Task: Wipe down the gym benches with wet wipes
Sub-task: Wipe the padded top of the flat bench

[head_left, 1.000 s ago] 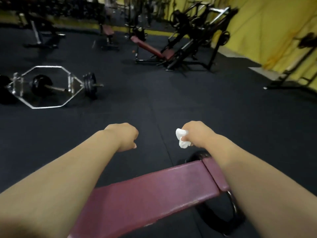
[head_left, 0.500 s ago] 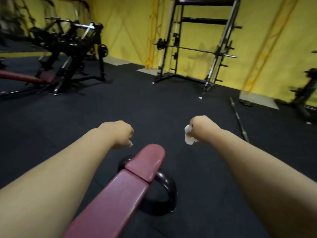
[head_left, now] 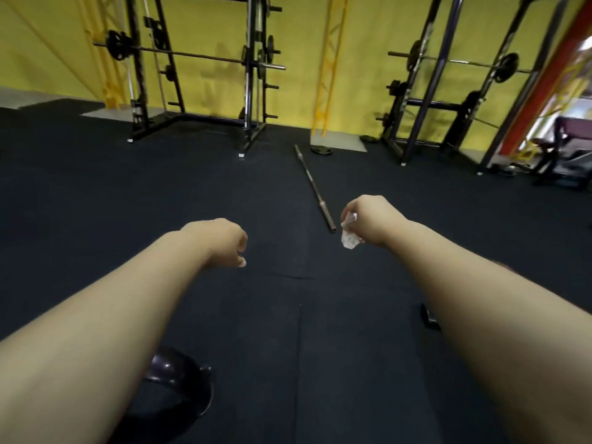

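Right hand fingers: curled round a crumpled white wet wipe (head_left: 348,233), which is held tight and hangs out below the right hand (head_left: 368,219).
Left hand fingers: curled in loosely, with nothing held in the left hand (head_left: 222,241). One thumb tip is seen at the lower edge of the hand.
Arms: both bare arms are stretched out forward over the black floor (head_left: 288,331). The hands are kept well apart.
Wet wipe place: it is held up in the air above the floor, just beside the near end of a long metal barbell (head_left: 315,189).
Barbell: it is laid flat on the floor, with no plates on it. It runs away from the hands toward the yellow wall (head_left: 205,24).
Round black base (head_left: 179,382): a dark shiny curved part is seen low down, partly hidden under the left arm. What it belongs to cannot be told.
Small dark thing (head_left: 429,318): it is seen on the floor beside the right arm. What it is cannot be told.
Racks: a black squat rack (head_left: 253,75) with a loaded bar is stood by the wall on the left. A second rack (head_left: 448,81) is stood on the right.
Far right: a purple bench (head_left: 573,129) is seen behind the second rack, blurred.
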`<state>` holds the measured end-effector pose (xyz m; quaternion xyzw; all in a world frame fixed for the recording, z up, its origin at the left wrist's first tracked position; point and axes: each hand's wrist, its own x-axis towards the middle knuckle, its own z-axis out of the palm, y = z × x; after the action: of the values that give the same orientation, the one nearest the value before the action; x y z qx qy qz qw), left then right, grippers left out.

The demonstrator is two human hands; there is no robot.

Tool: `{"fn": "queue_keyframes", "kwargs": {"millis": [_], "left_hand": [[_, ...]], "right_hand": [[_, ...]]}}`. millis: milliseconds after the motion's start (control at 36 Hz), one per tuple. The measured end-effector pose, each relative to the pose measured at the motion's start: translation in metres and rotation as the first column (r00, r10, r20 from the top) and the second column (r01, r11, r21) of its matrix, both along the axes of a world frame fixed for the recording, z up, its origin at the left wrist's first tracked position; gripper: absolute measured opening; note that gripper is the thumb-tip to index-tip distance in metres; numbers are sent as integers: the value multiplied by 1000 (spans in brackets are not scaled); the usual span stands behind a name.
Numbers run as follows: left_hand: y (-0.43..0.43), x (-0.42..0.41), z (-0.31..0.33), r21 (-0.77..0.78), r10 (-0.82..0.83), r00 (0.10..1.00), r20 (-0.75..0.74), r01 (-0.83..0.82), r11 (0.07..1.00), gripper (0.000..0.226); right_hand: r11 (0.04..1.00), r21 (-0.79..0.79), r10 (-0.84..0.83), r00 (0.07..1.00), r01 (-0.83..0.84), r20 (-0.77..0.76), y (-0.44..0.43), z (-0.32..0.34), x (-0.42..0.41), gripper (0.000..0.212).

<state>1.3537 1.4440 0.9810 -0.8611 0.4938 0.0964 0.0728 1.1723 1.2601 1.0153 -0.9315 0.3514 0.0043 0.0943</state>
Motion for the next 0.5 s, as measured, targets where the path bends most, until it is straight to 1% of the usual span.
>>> {"fn": "queue_keyframes", "kwargs": {"millis": [111, 167, 222, 250, 306, 333, 417, 472, 500], "left_hand": [[-88, -17, -1, 14, -83, 996, -19, 83, 996, 29], [-130, -21, 1, 19, -126, 992, -22, 126, 992, 30], [-171, -23, 3, 23, -163, 986, -25, 164, 986, 31], [-192, -23, 4, 27, -184, 983, -24, 184, 983, 30], [-234, -22, 6, 40, -228, 974, -18, 228, 973, 31], [-255, -20, 6, 48, -249, 968, -14, 250, 967, 31], [-321, -7, 5, 68, -303, 953, -15, 304, 950, 32], [-367, 5, 4, 66, -332, 943, -5, 332, 941, 31], [-391, 10, 5, 63, -351, 936, 8, 350, 935, 31]], "right_hand": [[993, 55, -107, 994, 109, -36, -77, -9, -28, 27], [984, 93, -140, 984, 150, -108, -110, -10, -38, 23], [977, 106, -163, 970, 184, -183, -141, -9, -46, 26], [973, 104, -185, 964, 207, -190, -157, -9, -49, 25], [964, 93, -229, 954, 251, -195, -190, -7, -53, 16], [963, 87, -233, 949, 256, -213, -206, -6, -53, 15], [956, 111, -233, 932, 273, -279, -254, -2, -48, 27], [943, 124, -267, 923, 310, -275, -291, -2, -43, 22], [932, 133, -296, 920, 337, -258, -311, -2, -40, 24]]}}
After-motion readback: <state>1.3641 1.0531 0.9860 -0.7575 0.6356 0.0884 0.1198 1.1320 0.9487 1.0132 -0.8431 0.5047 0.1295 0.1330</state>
